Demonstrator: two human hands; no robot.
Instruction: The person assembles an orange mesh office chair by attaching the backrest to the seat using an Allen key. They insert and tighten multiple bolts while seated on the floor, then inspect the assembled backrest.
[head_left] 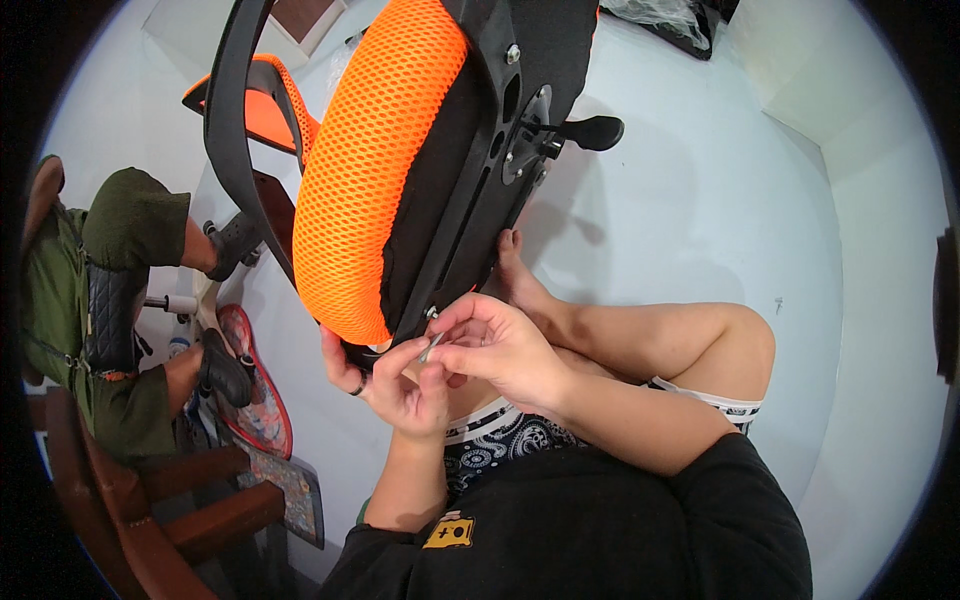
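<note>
An office chair seat with orange mesh (385, 150) and a black frame stands tilted in front of me. A black lever (592, 132) sticks out of the metal plate on its underside. At its lower end, a bolt head (432, 312) shows in the frame just above my fingers. My left hand (408, 388), a dark ring on one finger, is closed in a pinch against a small thin greyish piece (430, 348). My right hand (505, 350) pinches the same piece from the other side. Its exact kind is too small to tell.
A curved black armrest (232, 130) rises on the seat's left. Farther left, a person in green (140, 225) sits near a red-edged patterned mat (262, 400). Brown wooden furniture (150, 500) stands at lower left. Clear plastic wrap (665, 18) lies at the top, and a white wall (880, 200) bounds the right.
</note>
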